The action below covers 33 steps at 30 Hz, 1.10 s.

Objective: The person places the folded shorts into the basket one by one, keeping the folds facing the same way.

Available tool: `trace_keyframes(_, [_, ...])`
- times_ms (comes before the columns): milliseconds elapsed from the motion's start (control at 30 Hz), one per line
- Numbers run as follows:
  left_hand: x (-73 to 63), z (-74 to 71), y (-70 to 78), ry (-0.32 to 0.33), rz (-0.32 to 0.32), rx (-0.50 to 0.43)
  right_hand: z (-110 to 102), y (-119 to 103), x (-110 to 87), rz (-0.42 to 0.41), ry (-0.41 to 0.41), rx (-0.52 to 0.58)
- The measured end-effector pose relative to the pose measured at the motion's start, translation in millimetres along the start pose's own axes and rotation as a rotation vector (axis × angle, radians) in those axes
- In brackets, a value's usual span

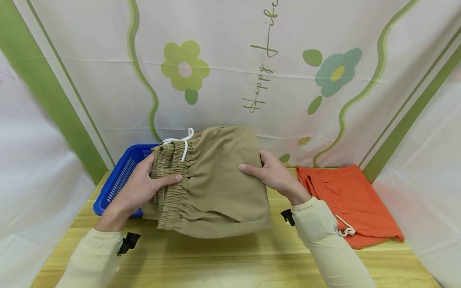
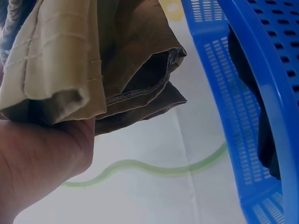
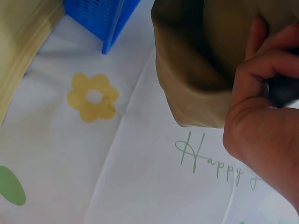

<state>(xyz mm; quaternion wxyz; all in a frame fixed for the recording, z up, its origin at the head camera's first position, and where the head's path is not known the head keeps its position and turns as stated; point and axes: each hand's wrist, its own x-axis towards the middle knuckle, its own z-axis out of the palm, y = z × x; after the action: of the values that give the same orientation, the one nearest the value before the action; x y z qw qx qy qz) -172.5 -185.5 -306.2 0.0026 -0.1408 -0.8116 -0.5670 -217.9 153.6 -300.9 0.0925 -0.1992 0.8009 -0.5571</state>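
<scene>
A folded pair of khaki shorts (image 1: 223, 176) with an elastic waistband and a white drawstring (image 1: 185, 144) is held up over the table. My left hand (image 1: 142, 186) grips the waistband side, thumb on top and the other fingers hidden beneath the cloth. On the opposite side my right hand (image 1: 275, 174) pinches the shorts, its thumb lying on the upper face. In the left wrist view the layered hems of the khaki shorts (image 2: 140, 74) hang beyond the hand. The right wrist view shows curled fingers (image 3: 257, 70) against the khaki cloth (image 3: 196, 102).
A blue perforated basket (image 1: 119, 176) stands at the left, partly behind the shorts; dark cloth (image 2: 252, 98) lies inside it. Folded orange shorts (image 1: 345, 200) with a white drawstring rest on the wooden table (image 1: 216, 264) at the right. A printed curtain (image 1: 223, 80) closes off the back.
</scene>
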Motion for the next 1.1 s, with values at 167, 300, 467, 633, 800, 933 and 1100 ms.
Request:
trace_keyframes(167, [1.7,-5.8,-7.4,-0.004,-0.026,-0.019,7,5,8.4,0.009,-0.01,0.033])
trace_keyframes(300, [3.2,-10.1,-13.2,-0.011,-0.047,-0.02,11,9,13.5,0.011,-0.007,0.032])
trace_keyframes(467, [5.3,-15.9,-19.6,-0.012,-0.064,-0.001,17,11,19.7,0.008,0.002,0.043])
trace_keyframes(633, [7.6,-21.5,-24.3,-0.022,-0.068,-0.011,23,14,25.3,0.012,-0.004,0.056])
trace_keyframes(800, [10.4,-26.6,-28.5,-0.024,-0.085,-0.02,27,15,30.8,0.023,-0.017,0.075])
trace_keyframes(933, [11.9,-29.9,-30.9,-0.025,-0.096,-0.029,30,16,34.9,0.041,-0.02,0.088])
trace_keyframes(1100, [13.2,-33.5,-33.0,-0.019,-0.105,-0.034,33,17,39.3,0.05,-0.018,0.099])
